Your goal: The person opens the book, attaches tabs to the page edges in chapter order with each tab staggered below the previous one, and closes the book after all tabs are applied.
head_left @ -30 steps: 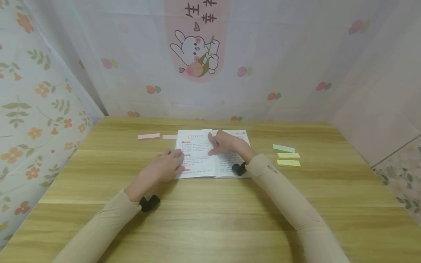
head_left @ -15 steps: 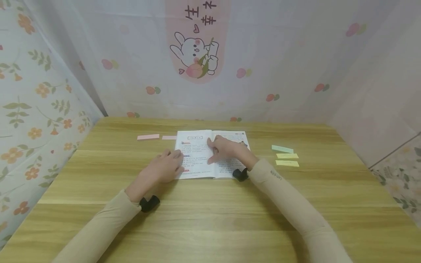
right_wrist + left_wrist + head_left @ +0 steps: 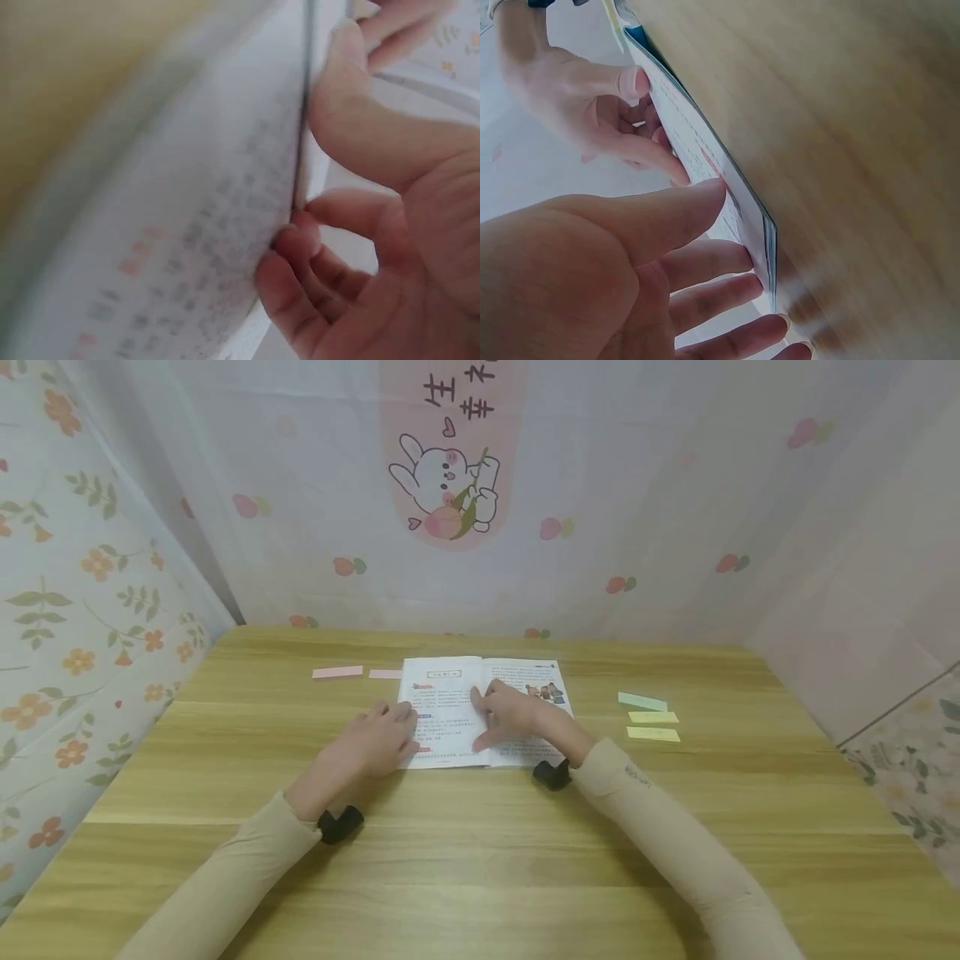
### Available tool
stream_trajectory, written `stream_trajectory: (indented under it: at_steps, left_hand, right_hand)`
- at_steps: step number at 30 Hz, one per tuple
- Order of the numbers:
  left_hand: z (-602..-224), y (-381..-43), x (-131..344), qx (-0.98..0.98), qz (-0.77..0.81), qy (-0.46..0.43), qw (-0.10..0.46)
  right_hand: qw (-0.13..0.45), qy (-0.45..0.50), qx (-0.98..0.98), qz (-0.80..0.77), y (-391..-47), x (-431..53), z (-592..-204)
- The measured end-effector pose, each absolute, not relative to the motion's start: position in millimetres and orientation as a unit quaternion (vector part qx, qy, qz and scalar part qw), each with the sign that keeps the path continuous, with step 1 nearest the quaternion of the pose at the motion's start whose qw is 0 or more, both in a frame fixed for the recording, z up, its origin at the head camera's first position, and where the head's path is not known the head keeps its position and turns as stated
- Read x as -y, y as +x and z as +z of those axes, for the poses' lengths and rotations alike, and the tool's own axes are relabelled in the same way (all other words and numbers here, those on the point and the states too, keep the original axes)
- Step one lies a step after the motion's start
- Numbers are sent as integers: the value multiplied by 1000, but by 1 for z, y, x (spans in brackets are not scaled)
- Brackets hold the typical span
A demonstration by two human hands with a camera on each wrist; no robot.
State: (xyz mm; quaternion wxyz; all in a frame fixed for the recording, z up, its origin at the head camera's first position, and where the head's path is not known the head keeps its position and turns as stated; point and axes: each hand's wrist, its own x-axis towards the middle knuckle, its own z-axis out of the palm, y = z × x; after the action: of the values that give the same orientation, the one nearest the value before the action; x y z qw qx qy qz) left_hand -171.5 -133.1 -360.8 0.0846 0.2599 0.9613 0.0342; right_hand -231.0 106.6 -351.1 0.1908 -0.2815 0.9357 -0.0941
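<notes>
An open book point(image 3: 448, 727) with printed pages lies on the wooden table. My left hand point(image 3: 377, 739) rests along its left edge; in the left wrist view the fingers point(image 3: 712, 259) and thumb are extended over the page and past the edge. My right hand point(image 3: 513, 714) touches the book near the centre fold, index finger and thumb spread along the inner side of the left page. In the right wrist view several of its other fingers point(image 3: 289, 300) are bent against the right page. A coloured picture point(image 3: 546, 693) shows on that page.
Two pink paper strips point(image 3: 337, 672) lie left of the book, one reaching its edge. To the right are a green strip point(image 3: 642, 702) and two yellow strips point(image 3: 652, 717). A patterned curtain point(image 3: 300, 510) hangs behind the table point(image 3: 450, 868).
My right hand has slid down along the book's centre fold toward me, uncovering the picture on the right page. My left hand has stayed at the left edge.
</notes>
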Motion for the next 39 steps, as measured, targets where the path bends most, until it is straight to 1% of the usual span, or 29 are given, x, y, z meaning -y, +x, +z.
stream_trajectory:
  at_steps: [5,7,13,17,21,25,31,39]
  left_hand:
    - [-360,-171,133,-960,39,265,77]
    - [-360,-170,134,-960,40,267,73]
    - [-359,-170,133,-961,41,262,81]
    - [-360,-170,134,-961,44,263,77]
    - [-359,-169,136,-961,49,264,72]
    - [-359,-169,136,-961,49,261,78]
    - [-361,-169,136,-962,39,258,80]
    - [-361,-169,136,-962,38,260,76]
  right_hand:
    - [141,-304,-938,-85,-223,-110,-355]
    - [130,-319,-936,-75,-220,-111,-354]
    - [148,-333,-930,-52,-216,-112,-350]
    - [130,-327,-934,-69,-214,-110,-352]
    - [122,-318,-932,-124,-212,-110,-355]
    - [128,-331,-921,-161,-209,-113,-357]
    - [149,-354,-911,-152,-206,-121,-356]
    - [148,-340,-915,-158,-203,-123,-355]
